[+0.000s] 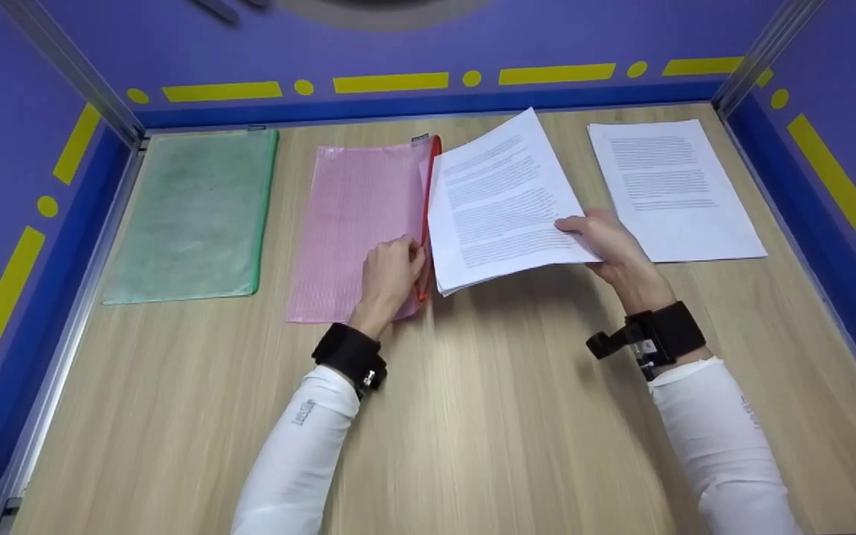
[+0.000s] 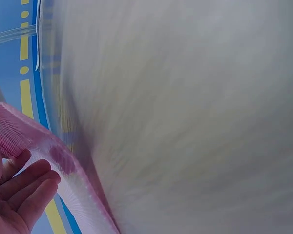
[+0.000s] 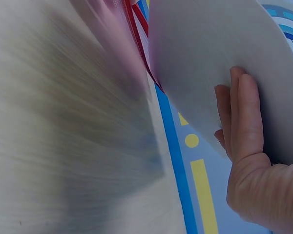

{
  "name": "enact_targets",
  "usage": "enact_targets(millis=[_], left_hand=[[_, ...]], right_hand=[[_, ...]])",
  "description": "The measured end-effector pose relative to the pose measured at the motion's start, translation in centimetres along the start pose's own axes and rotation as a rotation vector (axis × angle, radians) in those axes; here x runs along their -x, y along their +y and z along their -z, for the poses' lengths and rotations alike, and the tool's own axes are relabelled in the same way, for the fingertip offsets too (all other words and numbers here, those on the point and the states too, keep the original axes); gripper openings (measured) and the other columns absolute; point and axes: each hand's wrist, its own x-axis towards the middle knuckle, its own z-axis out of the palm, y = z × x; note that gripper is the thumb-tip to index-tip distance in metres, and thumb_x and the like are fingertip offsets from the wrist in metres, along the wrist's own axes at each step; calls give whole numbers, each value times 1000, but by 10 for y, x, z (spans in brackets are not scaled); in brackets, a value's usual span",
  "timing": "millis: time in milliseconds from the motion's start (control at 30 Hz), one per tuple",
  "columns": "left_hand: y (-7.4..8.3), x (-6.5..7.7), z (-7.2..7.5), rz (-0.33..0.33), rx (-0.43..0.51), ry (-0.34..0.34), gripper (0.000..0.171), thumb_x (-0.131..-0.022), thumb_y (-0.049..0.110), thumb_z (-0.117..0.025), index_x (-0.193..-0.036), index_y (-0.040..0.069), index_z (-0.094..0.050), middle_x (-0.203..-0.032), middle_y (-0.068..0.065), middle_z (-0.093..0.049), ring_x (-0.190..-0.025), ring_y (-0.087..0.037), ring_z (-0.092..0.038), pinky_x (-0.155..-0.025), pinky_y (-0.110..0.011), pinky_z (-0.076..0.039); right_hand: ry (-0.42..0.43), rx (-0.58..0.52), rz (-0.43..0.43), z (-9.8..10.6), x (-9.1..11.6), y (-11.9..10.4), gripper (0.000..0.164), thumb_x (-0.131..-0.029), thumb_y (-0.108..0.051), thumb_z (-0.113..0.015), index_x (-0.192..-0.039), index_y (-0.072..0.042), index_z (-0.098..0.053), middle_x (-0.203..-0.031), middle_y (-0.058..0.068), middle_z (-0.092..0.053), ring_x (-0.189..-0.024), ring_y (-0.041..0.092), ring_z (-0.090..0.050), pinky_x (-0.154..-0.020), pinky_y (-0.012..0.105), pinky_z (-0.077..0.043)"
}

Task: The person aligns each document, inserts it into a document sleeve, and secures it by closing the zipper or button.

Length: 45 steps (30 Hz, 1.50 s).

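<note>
The left hand [image 1: 389, 271] pinches the pink pouch [image 1: 361, 200], left of centre, by its right edge; the right hand [image 1: 616, 245] grips papers [image 1: 502, 200] (printed side up) just there. Insertion seems under way; sliding leftward looks next.

1 pink translucent pouch [image 1: 354, 208], fine-ribbed, opening edge lifted, red zip edge [image 1: 426, 204] parted, 1 sheaf of white printed sheets [image 1: 502, 204], raised, tilted, slightly bowed, long left edge close along the pouch's red zip edge.
</note>
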Motion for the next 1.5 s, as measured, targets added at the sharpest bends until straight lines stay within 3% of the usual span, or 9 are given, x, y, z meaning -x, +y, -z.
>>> enact_targets(millis=[200, 533, 700, 867, 1100, 1300, 1500], left_hand=[[0, -1, 0, 12, 5, -3, 18, -97, 19, -61, -94, 6, -73, -89, -11, -77, -83, -32, -74, -76, -42, -59], [1, -1, 1, 21, 13, 40, 24, -99, 24, -59, -99, 4, -74, -93, -13, -77, -87, -35, -74, -77, -46, -59], [1, -1, 2, 24, 26, 52, 27, -99, 25, -58, -99, 3, -73, -92, -16, -77, -87, -37, -73, -76, -48, -58], [2, -2, 1, 23, 35, 50, 27, -99, 25, -58, -96, 2, -73, -89, -15, -76, -84, -36, -73, -75, -47, -57], [4, -3, 0, -20, -4, 58, 24, -97, 21, -60, -93, 1, -74, -86, -14, -76, -80, -35, -73, -74, -46, -58], [6, -2, -2, -64, -91, 82, 24, -96, 20, -61, -84, 3, -72, -78, -14, -75, -73, -35, -72, -67, -47, -57], [9, -1, -1, -104, -128, 122, 26, -93, 16, -61, -73, 1, -66, -69, -16, -71, -63, -37, -69, -59, -48, -56]], right_hand=[[41, -28, 9, -6, -6, 6, 19, -99, -4, -49, -114, 6, -49, -79, -2, -72, -72, 7, -71, -63, 18, -57], [110, 7, -14, -16, -10, 17, 41, -99, -9, -47, -134, 10, -44, -84, -8, -72, -79, 4, -70, -70, 18, -56], [157, 71, -11, -19, -12, 20, 35, -97, -10, -50, -128, 6, -50, -80, -10, -70, -74, 3, -67, -67, 17, -54], [167, 117, 1, -19, -10, 20, 42, -98, -12, -49, -134, 8, -46, -82, -10, -68, -74, 3, -66, -66, 17, -53], [167, 145, 9, -22, -7, 16, 46, -99, -11, -47, -138, 11, -42, -87, -5, -66, -76, 4, -66, -66, 17, -55], [190, 264, 42, -25, -7, 7, 42, -96, -9, -48, -130, 15, -50, -80, -5, -65, -68, 5, -66, -62, 18, -55], [192, 373, 74, -31, -7, 0, 42, -96, -8, -45, -131, 14, -51, -96, 5, -63, -72, 4, -64, -64, 18, -54]])
